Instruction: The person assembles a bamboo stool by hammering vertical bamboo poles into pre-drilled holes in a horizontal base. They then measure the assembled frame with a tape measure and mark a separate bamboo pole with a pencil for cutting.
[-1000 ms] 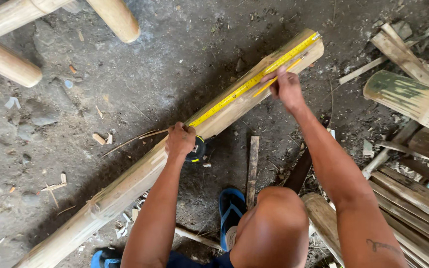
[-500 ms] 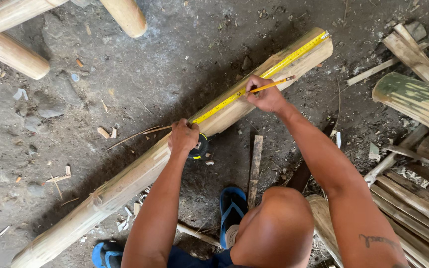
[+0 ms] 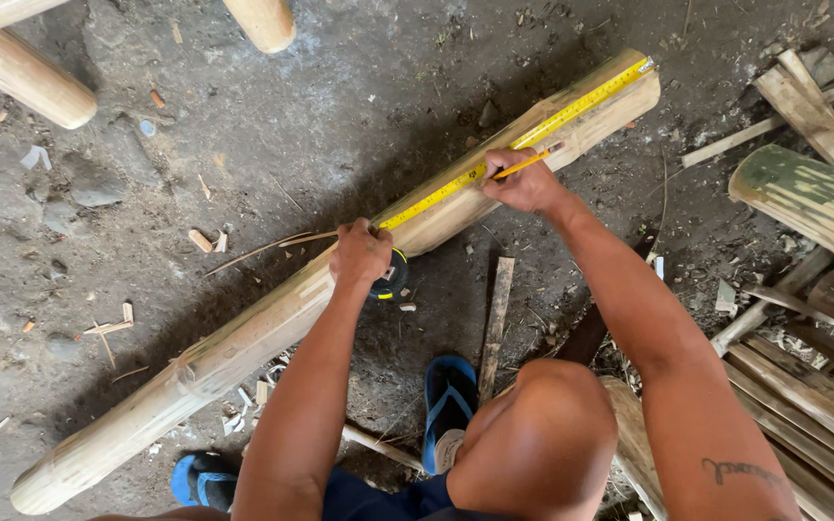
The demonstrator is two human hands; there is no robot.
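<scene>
Left hand (image 3: 360,253): fingers clenched on tape measure case (image 3: 391,275), pressed against the pole.
Right hand (image 3: 523,180): fingers pinching pencil (image 3: 525,162), tip on the tape.
Yellow tape (image 3: 533,130): stretched along bamboo pole (image 3: 272,314) (lying slanted on dirt floor (image 3: 195,125)).

A yellow tape measure (image 3: 523,135) lies along the pale tan bamboo pole (image 3: 272,318); blue sandals (image 3: 448,396).
</scene>
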